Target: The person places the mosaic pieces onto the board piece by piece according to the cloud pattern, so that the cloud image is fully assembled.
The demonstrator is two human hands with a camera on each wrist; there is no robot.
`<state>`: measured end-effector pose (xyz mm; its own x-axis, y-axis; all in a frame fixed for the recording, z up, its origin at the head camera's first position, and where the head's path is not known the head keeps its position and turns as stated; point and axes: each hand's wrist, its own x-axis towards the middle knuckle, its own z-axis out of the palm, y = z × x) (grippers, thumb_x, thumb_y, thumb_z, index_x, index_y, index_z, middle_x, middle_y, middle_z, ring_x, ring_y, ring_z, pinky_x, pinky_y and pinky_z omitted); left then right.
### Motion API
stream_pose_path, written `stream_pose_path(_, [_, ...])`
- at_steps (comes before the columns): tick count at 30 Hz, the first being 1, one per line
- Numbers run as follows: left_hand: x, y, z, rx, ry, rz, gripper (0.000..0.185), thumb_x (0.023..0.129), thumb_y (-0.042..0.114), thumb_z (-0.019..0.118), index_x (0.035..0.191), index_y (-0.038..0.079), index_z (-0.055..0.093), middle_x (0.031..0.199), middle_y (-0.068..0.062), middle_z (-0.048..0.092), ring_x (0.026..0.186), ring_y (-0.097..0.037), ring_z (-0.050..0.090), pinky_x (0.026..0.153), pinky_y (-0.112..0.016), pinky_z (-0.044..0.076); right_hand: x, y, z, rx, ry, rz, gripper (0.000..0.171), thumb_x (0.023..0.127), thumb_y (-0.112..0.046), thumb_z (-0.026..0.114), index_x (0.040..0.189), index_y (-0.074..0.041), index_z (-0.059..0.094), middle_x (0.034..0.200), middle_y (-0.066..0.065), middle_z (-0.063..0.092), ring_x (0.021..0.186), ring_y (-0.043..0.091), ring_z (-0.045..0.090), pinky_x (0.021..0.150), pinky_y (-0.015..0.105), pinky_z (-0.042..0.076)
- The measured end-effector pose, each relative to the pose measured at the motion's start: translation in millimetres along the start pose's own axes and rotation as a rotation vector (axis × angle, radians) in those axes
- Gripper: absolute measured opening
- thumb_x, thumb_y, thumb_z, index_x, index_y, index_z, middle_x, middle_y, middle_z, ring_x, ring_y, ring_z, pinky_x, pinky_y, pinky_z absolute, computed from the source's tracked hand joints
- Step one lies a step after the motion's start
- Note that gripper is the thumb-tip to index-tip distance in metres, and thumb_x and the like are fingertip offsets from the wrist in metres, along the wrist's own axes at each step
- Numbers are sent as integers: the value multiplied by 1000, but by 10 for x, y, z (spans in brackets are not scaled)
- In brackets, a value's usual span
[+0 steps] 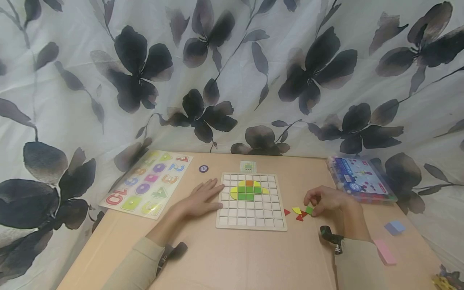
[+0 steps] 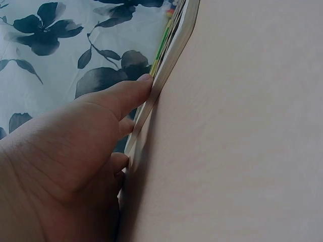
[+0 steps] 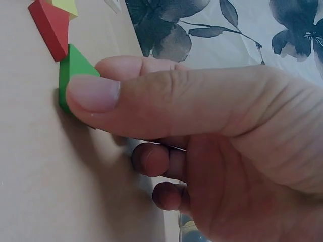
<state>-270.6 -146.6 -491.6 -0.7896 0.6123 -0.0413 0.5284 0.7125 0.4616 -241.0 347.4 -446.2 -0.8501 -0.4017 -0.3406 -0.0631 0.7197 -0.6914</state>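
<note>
My left hand [image 1: 204, 198] lies with its fingers extended along the left edge of the white gridded board [image 1: 250, 222], thumb and fingertips touching its rim. On the board sits a pattern of green squares [image 1: 245, 190], an orange square [image 1: 249, 183] and yellow rounded pieces [image 1: 234, 196]. To the board's right, my right hand [image 1: 330, 199] pinches a green piece [image 3: 75, 65] between thumb and index finger, low over the table. Right beside that piece are a red triangle [image 3: 52, 27] and a yellow piece [image 1: 296, 210], among several small loose tiles.
A small pattern card [image 1: 248, 166] touches the board's far edge. Left lies a number-and-shape sheet [image 1: 146, 185], with a dark round token [image 1: 204, 169] near it. At the right are a clear-sided box [image 1: 359, 177], a blue block [image 1: 395, 227] and a pink block [image 1: 385, 252].
</note>
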Motion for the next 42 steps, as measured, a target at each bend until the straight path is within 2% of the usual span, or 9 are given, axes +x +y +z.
stream_pose_path(11, [-4, -12, 6, 3, -9, -14, 79, 102, 60, 55, 167, 25, 26, 176, -14, 7, 164, -33, 4, 132, -56, 2, 7, -4, 6, 1, 27, 2, 23, 79, -2, 84, 99, -8, 74, 86, 8, 59, 90, 25, 52, 77, 37, 41])
stream_pose_path(18, [-4, -15, 7, -2, -2, -11, 78, 102, 60, 55, 166, 24, 28, 176, -14, 8, 163, -34, 4, 132, -57, 3, 24, 8, -17, 7, 52, -54, 21, 79, 0, 82, 97, -5, 70, 90, 10, 65, 90, 26, 56, 81, 36, 46])
stream_pose_path(25, [3, -27, 10, -4, -6, -11, 79, 101, 61, 54, 166, 25, 27, 176, -14, 7, 163, -34, 4, 132, -57, 2, 50, 35, -37, 48, 40, -96, 16, 84, 3, 77, 98, 0, 69, 90, 12, 67, 87, 23, 58, 78, 30, 50])
stream_pose_path(30, [2, -34, 14, 3, -7, -11, 79, 101, 62, 54, 167, 26, 26, 176, -14, 7, 163, -33, 3, 132, -57, 2, 54, 17, -33, 60, 55, -72, 16, 87, 2, 75, 103, 0, 72, 91, 12, 69, 87, 24, 59, 78, 31, 51])
stream_pose_path(35, [0, -31, 10, 2, -5, -12, 79, 101, 62, 54, 167, 27, 27, 176, -14, 7, 163, -33, 3, 132, -57, 2, 51, 8, -29, 28, 117, -66, 17, 89, 0, 74, 105, -5, 78, 96, 10, 74, 92, 25, 60, 84, 34, 50])
stream_pose_path(42, [-4, -16, 0, 6, -3, -10, 79, 101, 62, 53, 166, 26, 27, 175, -15, 8, 163, -34, 4, 131, -57, 2, 45, -44, -46, -43, 256, -35, 22, 89, -6, 78, 110, -13, 79, 107, 3, 76, 102, 25, 61, 91, 38, 49])
